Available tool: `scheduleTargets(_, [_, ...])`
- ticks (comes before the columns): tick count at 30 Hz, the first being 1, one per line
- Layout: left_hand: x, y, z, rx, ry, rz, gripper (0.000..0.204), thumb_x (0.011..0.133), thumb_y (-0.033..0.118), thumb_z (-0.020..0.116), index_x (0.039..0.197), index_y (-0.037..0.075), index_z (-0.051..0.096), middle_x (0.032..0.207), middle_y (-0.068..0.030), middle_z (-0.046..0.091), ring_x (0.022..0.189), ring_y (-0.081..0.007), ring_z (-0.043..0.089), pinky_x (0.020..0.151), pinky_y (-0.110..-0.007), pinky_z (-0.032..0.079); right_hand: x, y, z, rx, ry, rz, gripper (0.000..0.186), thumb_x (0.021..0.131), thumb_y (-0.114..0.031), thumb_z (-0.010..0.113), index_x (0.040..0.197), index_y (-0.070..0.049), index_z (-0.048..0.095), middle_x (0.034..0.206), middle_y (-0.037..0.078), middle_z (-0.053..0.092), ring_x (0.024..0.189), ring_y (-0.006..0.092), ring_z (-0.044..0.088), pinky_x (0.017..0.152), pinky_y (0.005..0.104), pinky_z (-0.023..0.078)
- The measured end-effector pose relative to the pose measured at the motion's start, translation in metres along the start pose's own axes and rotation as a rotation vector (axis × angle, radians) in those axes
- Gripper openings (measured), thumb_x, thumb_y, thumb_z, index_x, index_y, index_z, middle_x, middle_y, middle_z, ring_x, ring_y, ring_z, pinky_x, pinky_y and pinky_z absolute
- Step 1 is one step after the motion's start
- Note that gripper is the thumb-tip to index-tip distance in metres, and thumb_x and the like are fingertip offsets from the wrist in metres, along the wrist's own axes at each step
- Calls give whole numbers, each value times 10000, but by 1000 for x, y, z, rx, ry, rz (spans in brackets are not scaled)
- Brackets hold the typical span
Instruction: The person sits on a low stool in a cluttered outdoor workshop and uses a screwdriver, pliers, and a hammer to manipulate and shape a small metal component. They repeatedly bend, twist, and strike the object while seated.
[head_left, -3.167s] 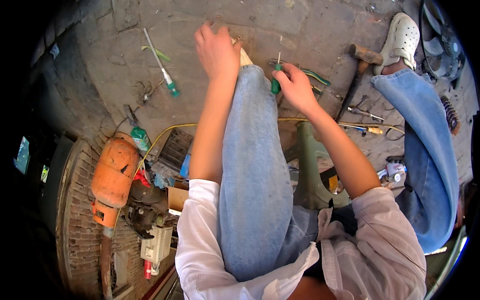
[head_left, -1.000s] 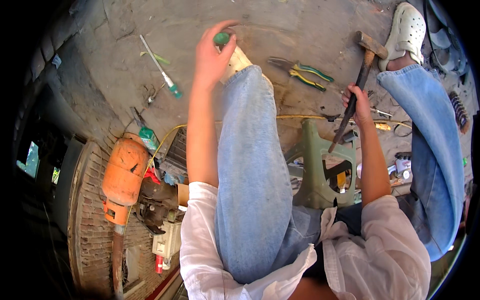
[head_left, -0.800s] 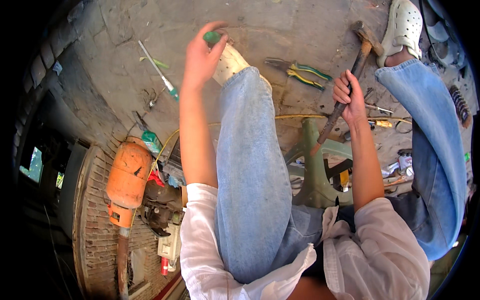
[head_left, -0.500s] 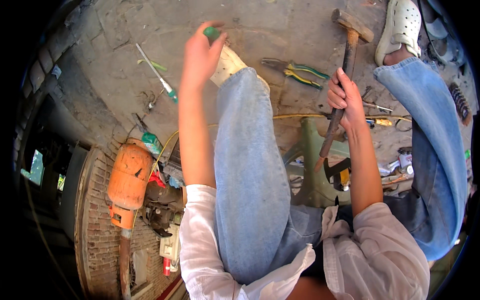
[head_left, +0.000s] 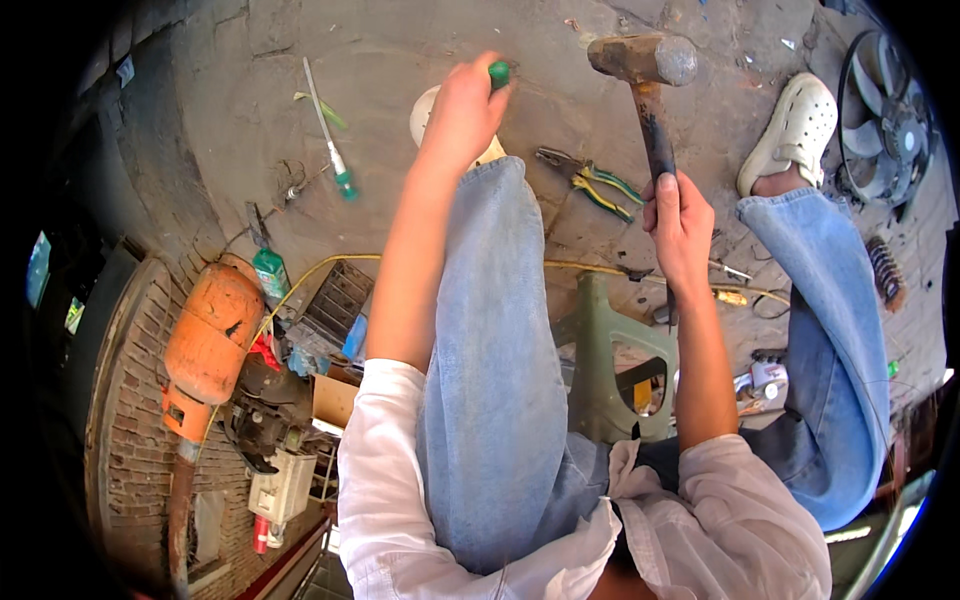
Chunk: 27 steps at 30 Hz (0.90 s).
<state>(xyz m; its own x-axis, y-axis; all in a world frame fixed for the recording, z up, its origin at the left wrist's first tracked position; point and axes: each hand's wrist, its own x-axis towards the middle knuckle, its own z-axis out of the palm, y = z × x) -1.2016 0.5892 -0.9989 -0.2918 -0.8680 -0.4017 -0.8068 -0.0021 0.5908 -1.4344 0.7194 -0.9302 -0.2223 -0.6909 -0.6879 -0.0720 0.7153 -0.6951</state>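
My right hand (head_left: 684, 222) is wrapped around the handle of a hammer (head_left: 645, 62). Its rusty, heavy head is raised above the floor on the far side. My left hand (head_left: 464, 116) is closed on a green-handled tool (head_left: 499, 73); only the rounded green end shows past the fingers, and its shaft is hidden. That hand hovers by my left shoe (head_left: 424, 108), partly covering it. Between the two hands, pliers (head_left: 592, 184) with green and yellow grips lie on the floor.
A long screwdriver (head_left: 327, 130) with a teal end lies at left. An orange gas cylinder (head_left: 212, 318) stands beside a brick wall. A green plastic stool (head_left: 598, 350) is near me, with a yellow cord (head_left: 350, 257) running behind it. A black fan (head_left: 885, 120) sits at far right.
My left hand has moved right with the green-handled tool. The hammer's head has shifted left and looks larger, its handle now more upright. The view has also shifted.
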Motion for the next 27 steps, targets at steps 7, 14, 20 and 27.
scheduleTargets(7, [-11, 3, 6, -136, 46, 38, 180, 877, 123, 603, 1042, 70, 554, 867, -165, 590, 899, -341, 546, 764, -407, 455, -29, -35, 19, 34, -19, -301, 434, 962, -409, 513, 772, -20, 524, 537, -3, 462, 493, 68, 439, 461, 236, 351])
scheduleTargets(14, [-22, 6, 22, -111, -19, 106, 248, 782, 19, 631, 1020, 33, 562, 1015, -123, 587, 1015, -343, 516, 860, -423, 461, -30, -12, 37, -262, -31, -78, 390, 955, -342, 555, 749, -13, 520, 525, 32, 442, 484, 101, 425, 465, 294, 375])
scheduleTargets(20, [-31, -10, 27, -199, 59, 163, 248, 761, -18, 619, 998, 43, 577, 974, -110, 595, 979, -338, 520, 851, -402, 446, -46, -21, 29, 132, -45, -193, 412, 978, -387, 490, 798, -20, 535, 545, -20, 451, 484, 49, 406, 444, 212, 307])
scheduleTargets(27, [-32, -16, 23, -207, 188, 206, 255, 764, -18, 612, 1009, 25, 558, 994, -113, 597, 987, -341, 514, 856, -405, 441, -35, -2, 52, -148, -68, -58, 399, 970, -358, 527, 769, -13, 516, 554, -27, 435, 494, 49, 407, 443, 239, 332])
